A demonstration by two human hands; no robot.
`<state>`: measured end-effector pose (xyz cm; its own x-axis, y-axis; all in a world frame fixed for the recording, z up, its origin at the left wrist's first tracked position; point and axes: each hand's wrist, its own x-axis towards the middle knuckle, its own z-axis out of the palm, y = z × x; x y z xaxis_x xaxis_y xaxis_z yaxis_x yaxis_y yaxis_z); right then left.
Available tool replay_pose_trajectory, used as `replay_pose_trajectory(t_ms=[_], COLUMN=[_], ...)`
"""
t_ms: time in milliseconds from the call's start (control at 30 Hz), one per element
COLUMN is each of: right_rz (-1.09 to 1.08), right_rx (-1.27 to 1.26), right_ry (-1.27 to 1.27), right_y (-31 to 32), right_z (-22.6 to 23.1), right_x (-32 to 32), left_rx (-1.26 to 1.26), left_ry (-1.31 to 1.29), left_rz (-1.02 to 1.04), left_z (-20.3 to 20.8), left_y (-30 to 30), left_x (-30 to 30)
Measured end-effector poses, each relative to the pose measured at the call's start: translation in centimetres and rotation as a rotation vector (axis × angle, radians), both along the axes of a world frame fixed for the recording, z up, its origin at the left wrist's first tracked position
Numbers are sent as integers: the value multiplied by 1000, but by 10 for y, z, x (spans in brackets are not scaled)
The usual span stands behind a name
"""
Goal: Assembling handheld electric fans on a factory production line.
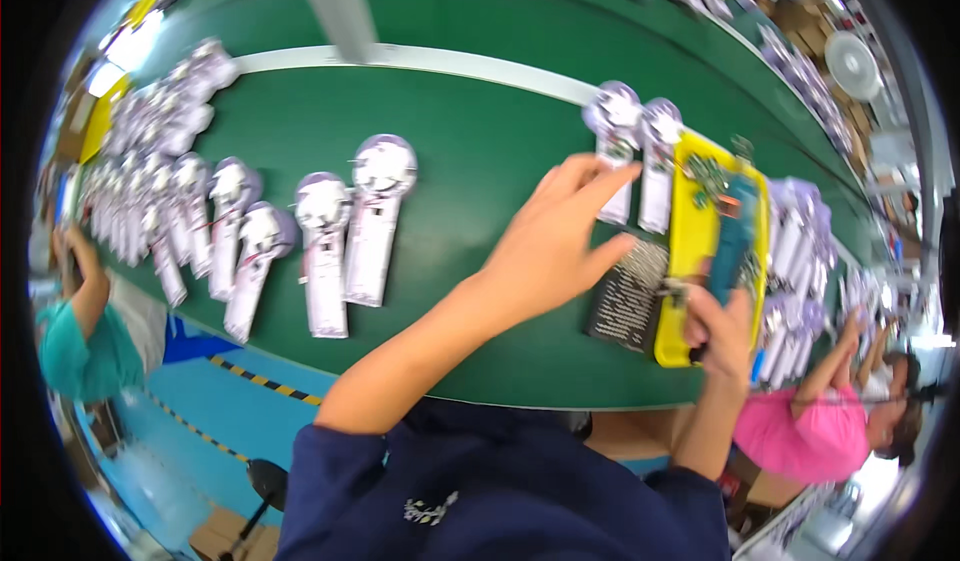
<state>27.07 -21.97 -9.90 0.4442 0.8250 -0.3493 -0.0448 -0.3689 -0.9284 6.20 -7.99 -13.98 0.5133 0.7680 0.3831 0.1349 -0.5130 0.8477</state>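
Left hand [555, 246] stretched over green surface [460, 161], fingers [590, 183] spread open, holding nothing — tips just beside two white handheld fans [635, 151]; right hand [722, 329] closed on lower end of yellow tray [690, 251] with teal tool [733, 236] in it; black card [625, 296] lies between hands; more fans [340, 226] in row further left.

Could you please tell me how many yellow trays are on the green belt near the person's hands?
1. The yellow tray lies at the belt's right side, the right hand gripping its near end, the left hand open beside it. Others may be hidden.
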Motion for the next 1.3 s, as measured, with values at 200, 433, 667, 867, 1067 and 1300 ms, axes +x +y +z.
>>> replay_pose_trajectory(t_ms=[200, 433, 667, 867, 1067, 1300], right_rz=[267, 54, -33, 13, 6, -34], right_rx=[-84, 45, 87, 63, 65, 78], right_ry=[321, 161, 376, 442, 392, 378], right_y=[13, -12, -9, -13, -17, -23], right_z=[-22, -39, -48, -58, -64, -66], right_x=[-62, -116, -119, -122, -120, -116], left_rx=[-453, -937, -178, 314, 340, 472], left_ry=[12, -353, 146, 790, 728, 693], left_rz=[-334, -3, 264, 470, 228, 194], left_z=[-2, -30, 0, 22, 15, 3], left_y=[-39, -89, -73, -6, 35, 31], left_x=[-54, -74, -126, -181, -194, -175])
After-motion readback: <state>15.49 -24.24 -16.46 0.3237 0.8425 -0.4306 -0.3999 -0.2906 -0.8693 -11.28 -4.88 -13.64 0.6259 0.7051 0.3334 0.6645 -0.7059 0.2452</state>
